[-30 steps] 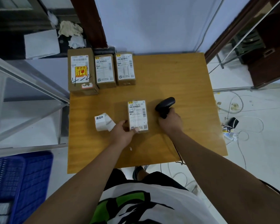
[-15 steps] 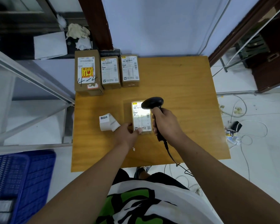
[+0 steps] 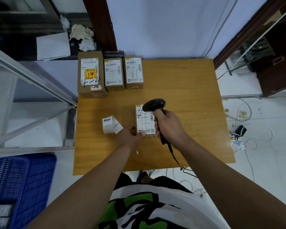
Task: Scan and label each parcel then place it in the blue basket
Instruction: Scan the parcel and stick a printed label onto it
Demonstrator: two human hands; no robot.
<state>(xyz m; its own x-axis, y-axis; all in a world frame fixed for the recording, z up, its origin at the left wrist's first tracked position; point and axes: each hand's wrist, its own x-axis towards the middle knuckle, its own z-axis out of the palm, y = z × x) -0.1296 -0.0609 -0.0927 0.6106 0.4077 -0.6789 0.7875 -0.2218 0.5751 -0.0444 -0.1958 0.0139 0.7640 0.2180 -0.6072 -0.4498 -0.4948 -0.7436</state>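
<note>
On the desk, the parcel lies label-up, the left hand pinching its near left corner, the right hand just right of it with fingers clamped on the scanner, head over the parcel's far end.

A square wooden table with an orange-brown top stands against a pale blue wall. A dark brown wooden post rises behind its far left corner. Grey metal rails slant across the left. At right, loose pale cables trail over the white floor, and dark brown wooden furniture fills the far right corner. The light is soft and even.
</note>
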